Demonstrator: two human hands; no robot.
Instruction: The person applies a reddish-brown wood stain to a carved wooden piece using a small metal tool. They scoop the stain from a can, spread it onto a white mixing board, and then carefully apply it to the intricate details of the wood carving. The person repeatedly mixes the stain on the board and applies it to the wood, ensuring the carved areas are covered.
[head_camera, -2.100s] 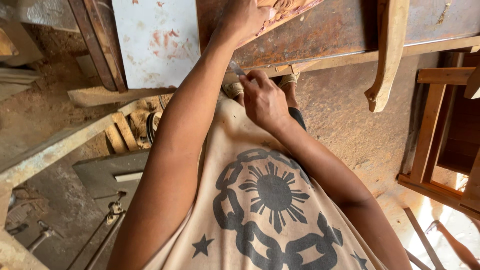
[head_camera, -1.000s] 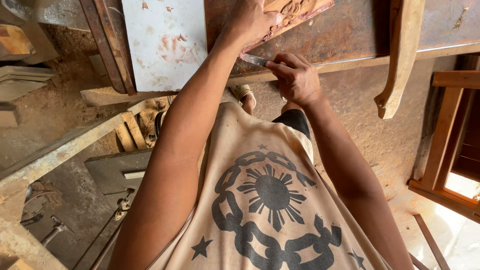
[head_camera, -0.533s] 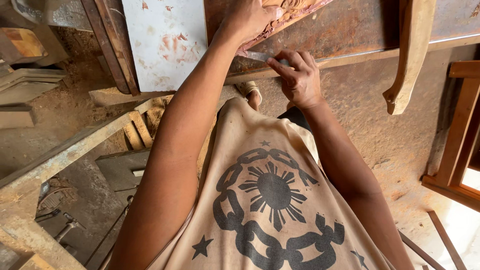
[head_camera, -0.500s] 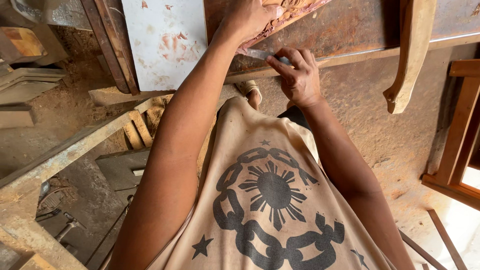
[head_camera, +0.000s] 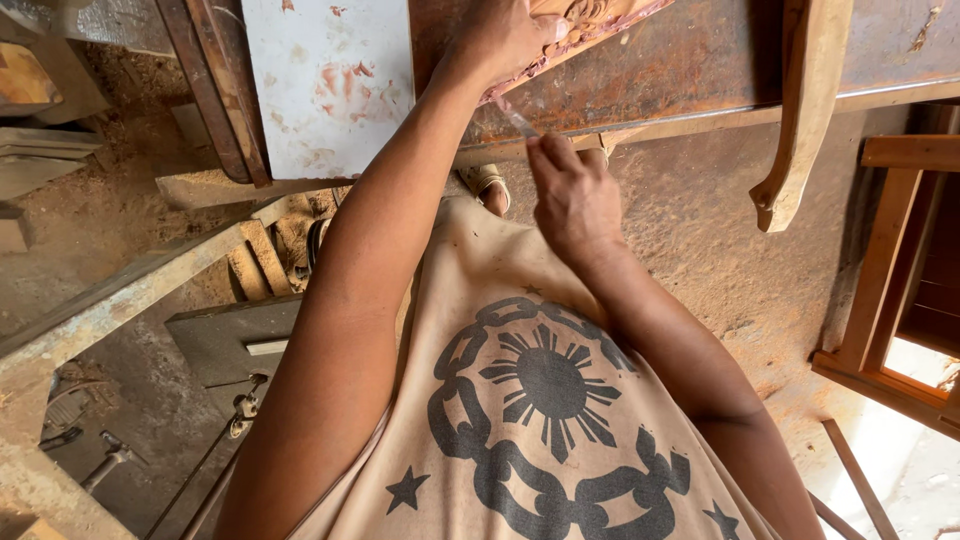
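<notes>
A: Where was the carving (head_camera: 585, 18)?

B: At the top edge of the view, lying on the bench (head_camera: 700, 70), under the left hand (head_camera: 500, 35). It was a pale, reddish piece of wood with cut relief, and only its near corner showed.

A: And that hand's fingers?

B: Pressed down on the carving, close together over its near edge. I could not tell how far they curled round it, since the frame cut them off.

A: The right hand (head_camera: 572, 195)?

B: Just below the left, near the bench's front edge. Its fingers were bunched together, pinched on a thin blade (head_camera: 518, 116). The blade ran up from the fingertips toward the carving's lower edge, and its tip sat just beside the left hand's heel. Whether the tip touched the wood, I could not tell.

A: What lay around the fingers?

B: Left of the left hand, a white panel (head_camera: 330, 85) with red smears leaned by the bench. Right of both hands, a curved wooden leg (head_camera: 805, 110) hung over the bench's edge. Further right stood a wooden frame (head_camera: 890, 280). Below the right hand's fingers, a sandalled foot (head_camera: 492, 186) showed on the dusty floor (head_camera: 720, 260). Well away to the left of the arm lay a plank (head_camera: 110, 305) and some tools (head_camera: 100, 465).
</notes>
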